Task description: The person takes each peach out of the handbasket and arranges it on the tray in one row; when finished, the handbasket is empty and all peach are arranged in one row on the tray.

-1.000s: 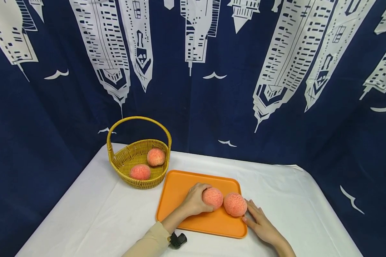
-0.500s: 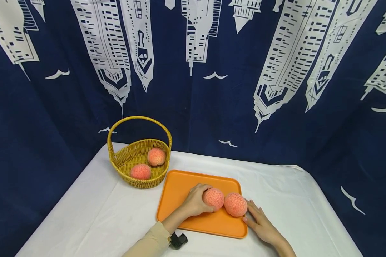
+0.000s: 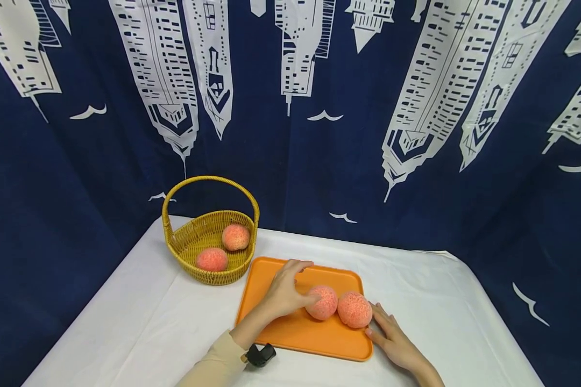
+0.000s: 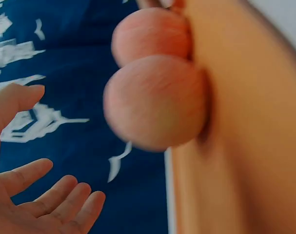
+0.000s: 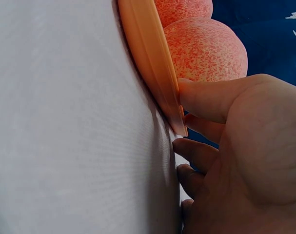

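Two peaches stand side by side on the orange tray (image 3: 314, 346): a left peach (image 3: 323, 303) and a right peach (image 3: 355, 310). My left hand (image 3: 282, 293) is just left of the left peach, fingers spread; in the left wrist view a gap separates that hand (image 4: 35, 190) from the peach (image 4: 155, 105). At the tray's right edge rests my right hand (image 3: 394, 344), fingers fairly straight. In the right wrist view its thumb (image 5: 206, 97) touches the tray rim (image 5: 150, 53) close to the right peach (image 5: 208, 51).
A yellow wicker basket (image 3: 200, 275) with a tall arched handle stands behind and left of the tray. Inside lie a front peach (image 3: 212, 259) and a back peach (image 3: 235, 237). White cloth (image 3: 140, 317) covers the table, and a dark blue patterned curtain (image 3: 334, 172) hangs behind it.
My left hand has let go of the left peach and moved a little left and up, its fingers spreading. Both tray peaches and my right hand look the same.
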Action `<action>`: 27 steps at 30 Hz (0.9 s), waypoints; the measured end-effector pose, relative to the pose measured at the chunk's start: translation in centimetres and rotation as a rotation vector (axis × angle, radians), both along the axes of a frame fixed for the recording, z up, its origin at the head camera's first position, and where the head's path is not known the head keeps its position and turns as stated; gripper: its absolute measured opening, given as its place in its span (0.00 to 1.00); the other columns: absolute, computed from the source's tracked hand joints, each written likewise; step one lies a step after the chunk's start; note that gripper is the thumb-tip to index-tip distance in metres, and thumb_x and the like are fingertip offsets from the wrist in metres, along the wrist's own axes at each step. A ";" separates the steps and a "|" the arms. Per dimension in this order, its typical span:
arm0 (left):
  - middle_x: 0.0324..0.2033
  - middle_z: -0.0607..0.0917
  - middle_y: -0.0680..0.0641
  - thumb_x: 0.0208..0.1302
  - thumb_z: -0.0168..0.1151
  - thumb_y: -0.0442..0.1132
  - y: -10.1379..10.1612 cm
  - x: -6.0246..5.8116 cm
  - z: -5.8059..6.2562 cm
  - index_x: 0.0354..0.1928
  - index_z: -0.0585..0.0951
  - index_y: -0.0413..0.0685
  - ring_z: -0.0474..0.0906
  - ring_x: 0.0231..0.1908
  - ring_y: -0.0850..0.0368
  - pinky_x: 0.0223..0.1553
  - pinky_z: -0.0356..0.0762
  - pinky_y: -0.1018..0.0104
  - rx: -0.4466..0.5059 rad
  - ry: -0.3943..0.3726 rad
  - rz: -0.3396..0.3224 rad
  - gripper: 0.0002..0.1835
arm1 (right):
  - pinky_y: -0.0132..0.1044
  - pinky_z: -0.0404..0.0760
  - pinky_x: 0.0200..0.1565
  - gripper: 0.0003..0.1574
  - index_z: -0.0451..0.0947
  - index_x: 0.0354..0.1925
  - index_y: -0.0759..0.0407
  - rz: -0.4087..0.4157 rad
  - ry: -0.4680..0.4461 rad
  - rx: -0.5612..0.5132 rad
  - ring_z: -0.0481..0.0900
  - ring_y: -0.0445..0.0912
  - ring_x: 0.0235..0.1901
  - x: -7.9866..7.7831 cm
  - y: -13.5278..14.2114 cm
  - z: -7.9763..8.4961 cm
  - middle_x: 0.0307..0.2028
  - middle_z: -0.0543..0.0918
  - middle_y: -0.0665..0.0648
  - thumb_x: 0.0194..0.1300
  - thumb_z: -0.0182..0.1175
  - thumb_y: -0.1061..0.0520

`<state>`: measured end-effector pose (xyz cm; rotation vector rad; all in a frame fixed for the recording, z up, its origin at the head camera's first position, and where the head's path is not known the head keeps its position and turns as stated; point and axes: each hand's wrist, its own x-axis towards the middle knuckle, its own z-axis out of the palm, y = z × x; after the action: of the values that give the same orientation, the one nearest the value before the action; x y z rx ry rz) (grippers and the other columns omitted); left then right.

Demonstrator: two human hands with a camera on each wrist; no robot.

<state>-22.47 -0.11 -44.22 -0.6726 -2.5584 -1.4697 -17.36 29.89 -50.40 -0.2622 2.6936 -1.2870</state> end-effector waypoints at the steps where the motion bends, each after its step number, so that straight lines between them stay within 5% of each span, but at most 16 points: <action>1: 0.56 0.77 0.42 0.46 0.77 0.43 -0.6 0.0 0.4 0.62 0.76 0.46 0.74 0.54 0.43 0.52 0.77 0.52 0.020 0.024 0.007 0.37 | 0.53 0.23 0.72 0.43 0.56 0.73 0.65 -0.001 -0.002 0.002 0.36 0.66 0.75 0.0 -0.1 0.0 0.74 0.50 0.70 0.69 0.57 0.49; 9: 0.51 0.80 0.41 0.44 0.77 0.36 -7.7 -0.9 2.9 0.55 0.81 0.43 0.77 0.49 0.44 0.49 0.79 0.50 0.137 0.187 0.226 0.31 | 0.68 0.32 0.69 0.42 0.58 0.72 0.67 0.007 0.023 0.025 0.37 0.69 0.74 0.0 -0.2 0.1 0.73 0.52 0.72 0.68 0.58 0.52; 13: 0.53 0.79 0.40 0.46 0.77 0.35 -12.6 -1.2 3.1 0.56 0.79 0.42 0.78 0.50 0.42 0.50 0.76 0.48 0.123 0.145 0.381 0.31 | 0.68 0.31 0.69 0.41 0.58 0.72 0.68 0.010 0.024 0.017 0.37 0.69 0.74 -0.1 -0.2 0.0 0.73 0.52 0.73 0.68 0.59 0.52; 16: 0.57 0.76 0.39 0.48 0.76 0.35 -16.1 -1.5 2.4 0.59 0.78 0.41 0.74 0.55 0.40 0.53 0.73 0.46 0.093 0.090 0.462 0.32 | 0.53 0.27 0.74 0.42 0.57 0.72 0.67 0.004 0.016 0.018 0.37 0.67 0.74 -0.2 -0.3 -0.1 0.74 0.51 0.71 0.68 0.58 0.50; 20: 0.59 0.73 0.36 0.50 0.73 0.34 -19.0 -2.2 1.1 0.61 0.75 0.38 0.68 0.60 0.38 0.57 0.72 0.45 0.042 0.033 0.463 0.33 | 0.46 0.25 0.74 0.43 0.57 0.72 0.67 -0.007 0.010 0.020 0.37 0.67 0.74 -0.1 -0.3 -0.1 0.74 0.50 0.72 0.68 0.58 0.49; 27: 0.59 0.72 0.33 0.50 0.73 0.36 -20.3 -3.6 0.0 0.62 0.73 0.38 0.71 0.55 0.36 0.53 0.74 0.43 -0.101 -0.034 0.375 0.35 | 0.58 0.25 0.72 0.43 0.56 0.73 0.67 -0.002 -0.002 0.003 0.35 0.67 0.74 0.0 -0.1 0.1 0.74 0.50 0.71 0.68 0.58 0.50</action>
<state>-26.05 -20.40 -44.23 -0.1613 -2.6124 -1.2445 -17.32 29.78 -50.28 -0.2576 2.6946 -1.2831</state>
